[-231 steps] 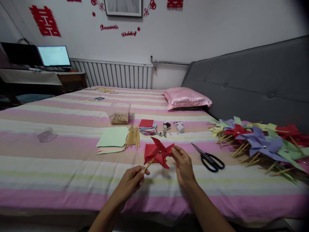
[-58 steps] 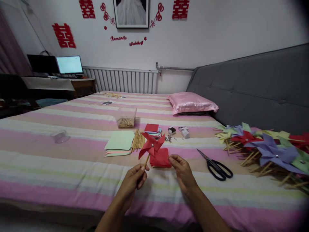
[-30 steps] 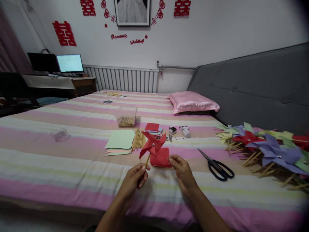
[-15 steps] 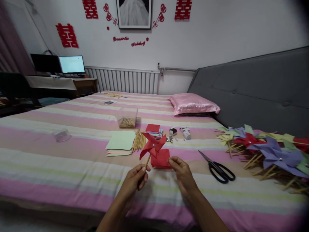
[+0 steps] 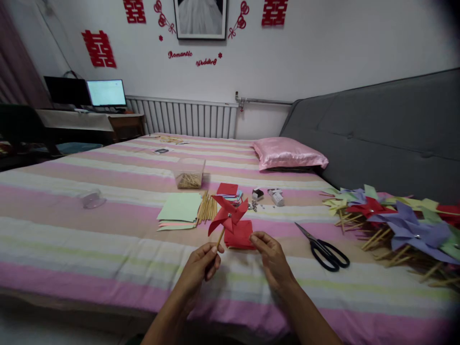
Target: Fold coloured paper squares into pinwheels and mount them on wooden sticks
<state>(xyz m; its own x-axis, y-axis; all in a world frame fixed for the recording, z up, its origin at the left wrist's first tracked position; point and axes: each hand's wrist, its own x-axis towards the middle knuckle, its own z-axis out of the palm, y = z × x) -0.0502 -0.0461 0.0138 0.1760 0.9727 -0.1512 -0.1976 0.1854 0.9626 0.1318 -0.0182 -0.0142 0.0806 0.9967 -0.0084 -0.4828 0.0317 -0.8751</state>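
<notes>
A red paper pinwheel (image 5: 228, 215) on a thin stick is held up over the bed by my left hand (image 5: 204, 261), its fingers pinched round the lower part of the stick. A shiny fastener shows at the pinwheel's centre. Behind it lies a stack of square red paper (image 5: 240, 235), partly covered by the blades. My right hand (image 5: 269, 254) has thumb and forefinger closed at the right edge of this stack as seen from here. Whether it grips a sheet or only hovers in front, I cannot tell.
Scissors (image 5: 323, 249) lie to the right, beside a heap of finished pinwheels (image 5: 413, 230). Pale green paper (image 5: 179, 207), loose sticks (image 5: 207, 208), small metal fasteners (image 5: 254, 206) and little boxes (image 5: 276, 197) lie beyond my hands. A clear tub (image 5: 189, 174) holds more sticks.
Both hands and the pinwheel stay almost where they were, the blades barely different. The whole view has shifted very slightly.
</notes>
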